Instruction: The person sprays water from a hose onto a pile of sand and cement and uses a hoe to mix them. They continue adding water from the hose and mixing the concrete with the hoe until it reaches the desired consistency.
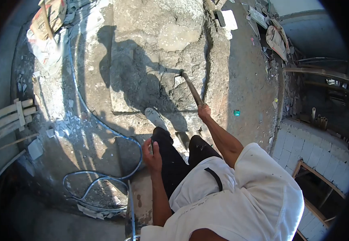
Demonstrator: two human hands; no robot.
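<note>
While right hand (203, 110) grips tool handle (192, 89), long axis points up-left into mortar (158, 52); left hand (152, 154) fingers loosely spread.

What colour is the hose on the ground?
Blue. The hose curls across the dusty ground left of the left hand; the head view shows it.

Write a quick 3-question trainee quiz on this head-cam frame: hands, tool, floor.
1. True or false: the right hand grips the handle of a long tool whose head sits in the wet mortar pile.
2. Where does the left hand rest?
A. On the blue hose
B. On the person's left knee
C. On the tool handle
3. Fill in: the blue hose lies coiled on the ____.

Key:
1. True
2. B, on the knee of the dark trousers
3. Floor; the coil is at lower left, beside the person
</note>
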